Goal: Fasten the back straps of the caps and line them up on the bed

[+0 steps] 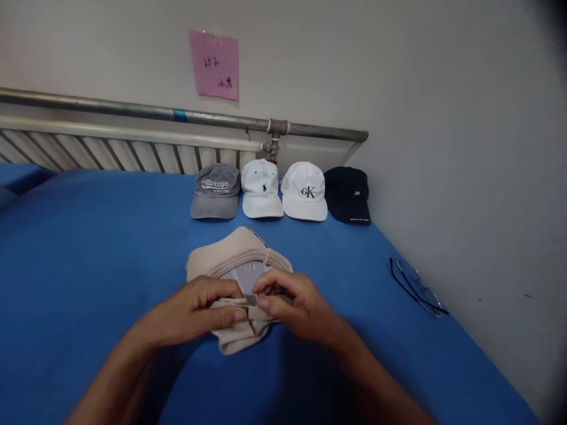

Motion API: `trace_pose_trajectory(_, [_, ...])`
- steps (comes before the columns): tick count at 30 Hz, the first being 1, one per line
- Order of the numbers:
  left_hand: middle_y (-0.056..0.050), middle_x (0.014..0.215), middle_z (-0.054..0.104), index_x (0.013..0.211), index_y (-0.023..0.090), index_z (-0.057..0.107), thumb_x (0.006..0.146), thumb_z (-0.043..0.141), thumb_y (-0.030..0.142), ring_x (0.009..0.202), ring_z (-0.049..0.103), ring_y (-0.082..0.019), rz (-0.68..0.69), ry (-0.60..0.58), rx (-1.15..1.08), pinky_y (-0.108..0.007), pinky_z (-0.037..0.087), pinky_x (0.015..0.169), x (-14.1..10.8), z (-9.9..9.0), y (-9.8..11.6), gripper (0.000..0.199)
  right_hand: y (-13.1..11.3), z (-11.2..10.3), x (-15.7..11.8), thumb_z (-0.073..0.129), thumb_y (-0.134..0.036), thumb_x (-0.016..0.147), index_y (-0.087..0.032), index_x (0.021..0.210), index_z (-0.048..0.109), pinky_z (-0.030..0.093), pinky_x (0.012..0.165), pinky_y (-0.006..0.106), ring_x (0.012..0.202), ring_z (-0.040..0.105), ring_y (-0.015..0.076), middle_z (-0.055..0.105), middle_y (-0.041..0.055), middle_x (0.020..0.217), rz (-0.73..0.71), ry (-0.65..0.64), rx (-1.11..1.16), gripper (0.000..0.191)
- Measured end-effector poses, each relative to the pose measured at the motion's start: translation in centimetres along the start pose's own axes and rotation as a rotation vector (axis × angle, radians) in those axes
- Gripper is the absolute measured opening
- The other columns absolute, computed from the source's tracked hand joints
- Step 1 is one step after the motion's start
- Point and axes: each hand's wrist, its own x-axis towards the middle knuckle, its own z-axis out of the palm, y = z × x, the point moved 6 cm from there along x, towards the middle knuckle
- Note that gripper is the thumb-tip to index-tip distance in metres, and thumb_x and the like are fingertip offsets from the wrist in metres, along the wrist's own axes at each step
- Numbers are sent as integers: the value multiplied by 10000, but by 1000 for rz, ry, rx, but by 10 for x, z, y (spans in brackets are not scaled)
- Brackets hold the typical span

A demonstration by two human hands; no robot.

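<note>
A beige baseball cap (230, 251) lies upside down on the blue sheet, its brim pointing away from me and its pale inside showing. My left hand (201, 310) pinches the strap at the back of the cap between thumb and fingers. On the other side of the strap, my right hand (295, 301) has its fingers curled and its thumb pressed on the strap end. Part of the strap and its fastening is hidden behind the fingertips.
Along the wall stand a grey cap (215, 195), two white caps (262, 192) and a black cap (348, 195). Eyeglasses (419, 288) lie at the right edge of the blue sheet (101, 248). Behind are a radiator (128, 153), a metal pipe (119, 110) and a pink note (215, 65).
</note>
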Motion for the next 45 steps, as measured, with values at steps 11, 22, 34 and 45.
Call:
trace_pose_trajectory(11, [20,687,542,802,150,621,870,607,433,590,452,-97,-123,102,-121,-206,345,520,1,-1,-10,292,-5,-23,-4,593,-188,818,-208,836,650,450,675,291,670,563,134,656,-3,754,-174,162,-230,63])
trace_pose_trajectory(22, [38,589,477,665,159,580,816,635,433,537,394,-90,-114,268,-157,-197,293,480,-4,-18,-9,318,7,-23,-4,728,-208,729,-221,920,702,454,799,333,887,569,183,661,19,880,-43,-48,-88,194])
trace_pose_trajectory(34, [56,545,414,616,157,538,810,633,415,501,323,-74,-124,173,-237,-207,256,474,-2,-6,-7,337,28,-18,2,654,-157,638,-199,672,596,346,538,227,594,468,106,555,-39,643,146,65,415,79])
trace_pose_trajectory(45, [40,619,481,684,154,592,863,597,420,538,366,-79,-86,111,-134,-201,278,492,1,-3,-2,321,32,-18,1,667,-158,627,-194,668,609,314,539,232,581,451,98,544,-47,628,164,115,434,80])
